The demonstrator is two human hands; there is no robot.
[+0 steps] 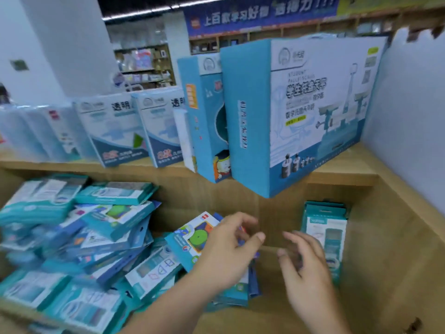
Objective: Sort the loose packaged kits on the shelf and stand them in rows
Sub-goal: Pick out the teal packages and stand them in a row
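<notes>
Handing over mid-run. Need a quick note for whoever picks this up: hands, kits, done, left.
Left hand: holds the green-disc kit, tilted above the pile.
Right hand: open, holds nothing, just in front of the standing kits.
Kits: the loose pile covers the left of the lower shelf; a short row stands upright at its right end.
Done: only that short row.
Left: nearly the whole pile. The held kit probably goes next to the standing ones.
</notes>
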